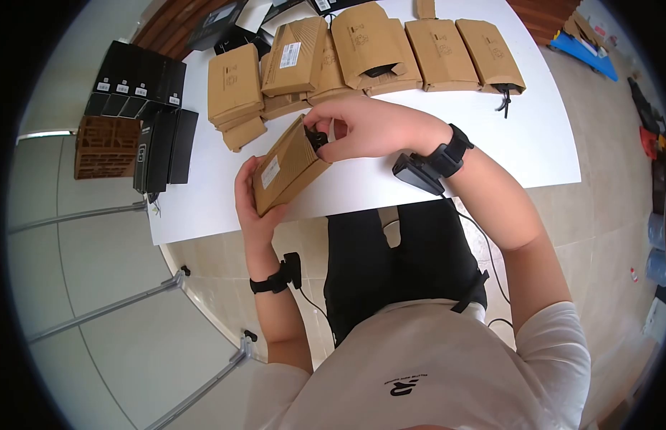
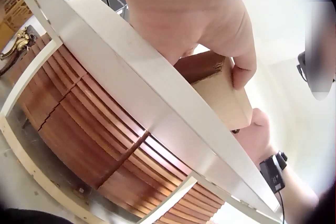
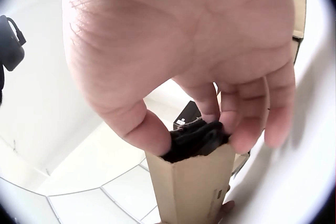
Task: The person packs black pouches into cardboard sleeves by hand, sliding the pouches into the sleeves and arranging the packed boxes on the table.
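My left hand [image 1: 255,208] grips a brown cardboard box [image 1: 290,172] by its lower end, tilted above the front of the white table. A white label shows on its face. At the box's open upper end, my right hand [image 1: 358,125] pinches a black bundle [image 3: 197,139] between thumb and fingers, in the mouth of the box. In the right wrist view the bundle sits just at the cardboard rim, its lower part hidden inside. The left wrist view shows the left fingers around the box's side.
Several brown boxes [image 1: 440,54] lie in a row along the back of the white table [image 1: 548,143]; some have black cable poking out. Black boxes [image 1: 157,79] are stacked at the left, more at the back. A wrist camera [image 1: 417,174] trails a cable.
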The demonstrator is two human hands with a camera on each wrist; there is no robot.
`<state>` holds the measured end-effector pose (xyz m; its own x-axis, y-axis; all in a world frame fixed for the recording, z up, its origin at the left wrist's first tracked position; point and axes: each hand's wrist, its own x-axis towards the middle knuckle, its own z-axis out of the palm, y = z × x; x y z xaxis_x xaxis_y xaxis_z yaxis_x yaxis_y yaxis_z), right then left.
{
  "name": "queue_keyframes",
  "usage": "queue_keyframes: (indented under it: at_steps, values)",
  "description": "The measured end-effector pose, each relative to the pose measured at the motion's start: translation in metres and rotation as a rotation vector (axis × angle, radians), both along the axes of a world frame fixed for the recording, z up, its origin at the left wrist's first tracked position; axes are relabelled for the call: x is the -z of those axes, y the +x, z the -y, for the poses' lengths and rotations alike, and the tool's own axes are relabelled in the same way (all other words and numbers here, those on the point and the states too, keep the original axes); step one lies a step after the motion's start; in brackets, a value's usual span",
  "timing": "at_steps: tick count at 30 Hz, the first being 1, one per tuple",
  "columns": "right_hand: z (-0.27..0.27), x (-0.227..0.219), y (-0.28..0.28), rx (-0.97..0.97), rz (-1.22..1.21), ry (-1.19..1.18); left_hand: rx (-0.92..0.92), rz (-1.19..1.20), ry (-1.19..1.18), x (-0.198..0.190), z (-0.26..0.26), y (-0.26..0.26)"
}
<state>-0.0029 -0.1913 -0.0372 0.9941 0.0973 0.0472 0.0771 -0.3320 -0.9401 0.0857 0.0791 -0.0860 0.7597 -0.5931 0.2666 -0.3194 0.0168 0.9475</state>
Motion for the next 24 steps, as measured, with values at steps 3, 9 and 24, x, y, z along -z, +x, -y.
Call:
queue_keyframes:
  at_steps: [3,9,24]
  values:
    - [-0.001,-0.004,-0.001,0.004,-0.017,0.025,0.022,-0.069,-0.004,-0.003,0.000,0.001]
    - [-0.003,0.001,-0.001,0.028,0.077,0.064,0.100,-0.024,0.006,-0.001,-0.002,0.001]
    - [-0.005,0.004,0.007,0.159,0.035,0.256,0.059,-0.134,-0.216,0.014,-0.012,0.010]
